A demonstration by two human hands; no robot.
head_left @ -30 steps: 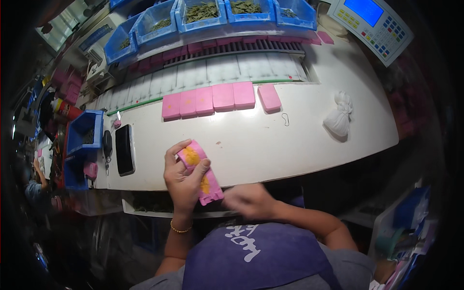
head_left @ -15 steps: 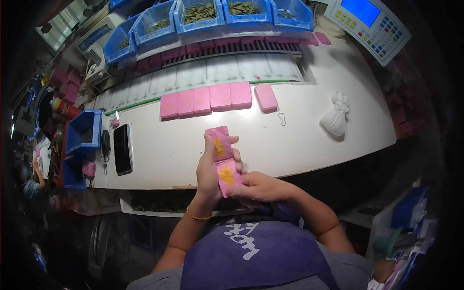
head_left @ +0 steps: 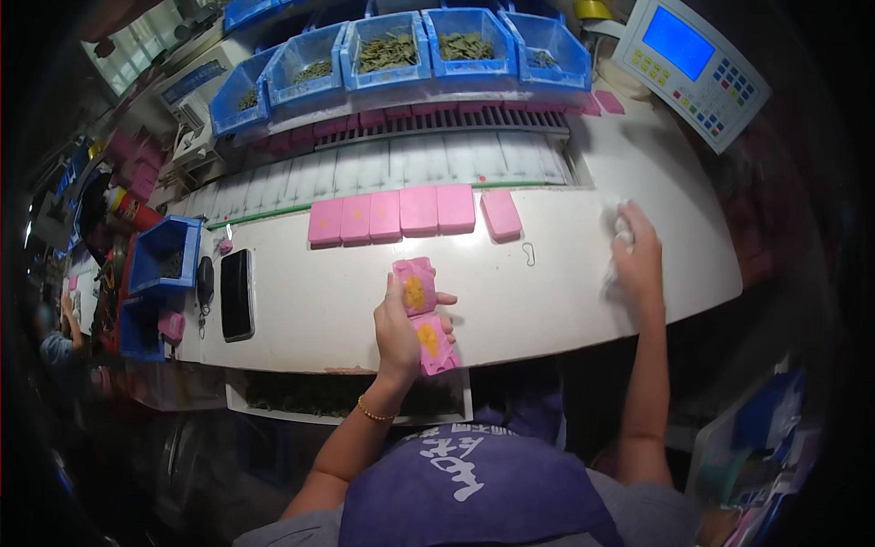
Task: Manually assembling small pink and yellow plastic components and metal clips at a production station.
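My left hand point(head_left: 398, 326) is closed around an opened pink two-part block point(head_left: 416, 270) above the table's front edge. Its halves lie one above the other, joined like a booklet, and each inner face carries a yellow shape. At the right of the table my right hand point(head_left: 638, 255) grips a small white cloth pouch point(head_left: 616, 217), most of it hidden under the fingers. Several closed pink blocks point(head_left: 419, 213) stand in a row beyond my left hand, with one more pink block point(head_left: 500, 215) a little apart on their right. A small bent wire loop point(head_left: 529, 254) lies between that block and the pouch.
Blue bins point(head_left: 388, 55) with greenish leaf-like pieces line the back, above a slatted rack. A control panel point(head_left: 690, 66) stands back right. A phone point(head_left: 237, 294), keys point(head_left: 205, 283) and more blue bins point(head_left: 166, 255) are at the left. Below the front edge sits a white-rimmed tray point(head_left: 468, 401).
My right hand has left the opened pink block and moved right to grasp the white cloth pouch. My left hand keeps holding the block. The view has tilted slightly.
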